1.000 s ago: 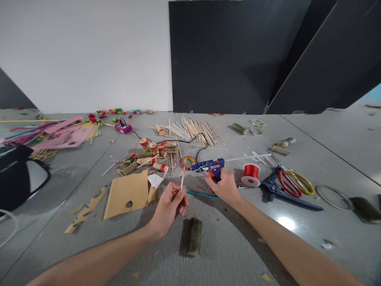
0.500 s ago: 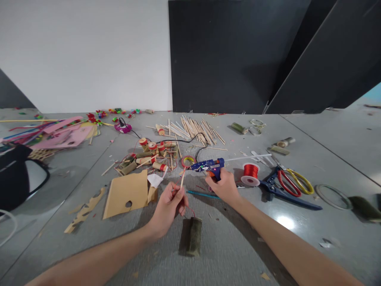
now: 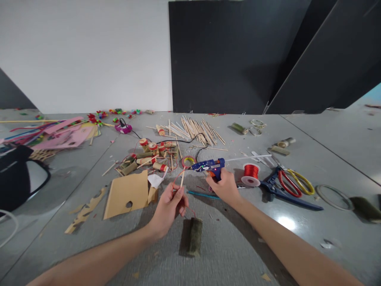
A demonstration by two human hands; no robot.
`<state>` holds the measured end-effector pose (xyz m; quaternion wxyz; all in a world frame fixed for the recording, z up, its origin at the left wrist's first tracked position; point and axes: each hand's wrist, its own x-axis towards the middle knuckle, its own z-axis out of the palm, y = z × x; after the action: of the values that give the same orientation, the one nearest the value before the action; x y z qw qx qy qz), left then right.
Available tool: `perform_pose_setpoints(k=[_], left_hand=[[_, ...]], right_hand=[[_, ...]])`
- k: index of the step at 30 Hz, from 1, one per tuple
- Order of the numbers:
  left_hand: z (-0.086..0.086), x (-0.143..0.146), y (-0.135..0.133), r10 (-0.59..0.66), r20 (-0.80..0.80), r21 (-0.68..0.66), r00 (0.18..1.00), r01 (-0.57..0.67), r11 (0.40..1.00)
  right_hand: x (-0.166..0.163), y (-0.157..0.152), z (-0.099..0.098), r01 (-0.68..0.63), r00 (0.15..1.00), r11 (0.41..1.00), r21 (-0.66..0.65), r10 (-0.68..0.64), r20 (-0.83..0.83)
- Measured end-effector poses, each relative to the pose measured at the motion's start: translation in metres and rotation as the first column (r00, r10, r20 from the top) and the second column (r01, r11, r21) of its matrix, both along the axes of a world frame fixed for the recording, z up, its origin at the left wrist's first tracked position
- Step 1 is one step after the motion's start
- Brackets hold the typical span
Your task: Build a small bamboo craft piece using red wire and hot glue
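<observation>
Left hand (image 3: 168,206) pinches a thin stick (image 3: 182,179) wound with red thread — right hand (image 3: 225,186) grips the glue gun (image 3: 208,165).

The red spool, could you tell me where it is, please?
In the head view, the red spool stands right of the right hand on the glue gun, just left of the scissors.

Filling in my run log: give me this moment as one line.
left hand: pinches thin stick with red thread | right hand: grips blue glue gun | bamboo piece: lies below left hand
</observation>
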<state>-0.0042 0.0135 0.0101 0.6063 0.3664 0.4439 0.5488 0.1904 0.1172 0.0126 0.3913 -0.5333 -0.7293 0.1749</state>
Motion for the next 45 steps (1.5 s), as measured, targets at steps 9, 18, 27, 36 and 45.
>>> perform_pose_setpoints(k=[9, 18, 27, 36, 45], left_hand=[[-0.0015, -0.0004, 0.0003, -0.009, 0.007, 0.014, 1.0, 0.009, 1.0], [0.0011, 0.0003, -0.0003, -0.005, 0.013, -0.002, 1.0, 0.005, 1.0], [0.0009, 0.0007, 0.0001, -0.001, 0.03, -0.003, 1.0, 0.001, 1.0], [0.0003, 0.0002, -0.0004, -0.007, 0.025, -0.004, 1.0, 0.007, 1.0], [0.0031, 0.0011, 0.0001, 0.004, 0.024, -0.009, 1.0, -0.004, 1.0]], right_hand=[[0.0013, 0.0007, -0.0022, 0.003, 1.0, 1.0, -0.016, -0.003, 0.006], [0.002, 0.001, -0.0029, 0.013, 0.999, 0.999, 0.041, -0.014, 0.029], [0.001, 0.0024, -0.0029, 0.004, 1.0, 0.999, 0.031, -0.005, 0.017], [0.0014, 0.0021, -0.0042, 0.004, 1.0, 0.999, 0.05, -0.005, 0.021], [0.0021, 0.002, -0.004, -0.027, 0.999, 1.0, 0.007, 0.027, -0.021]])
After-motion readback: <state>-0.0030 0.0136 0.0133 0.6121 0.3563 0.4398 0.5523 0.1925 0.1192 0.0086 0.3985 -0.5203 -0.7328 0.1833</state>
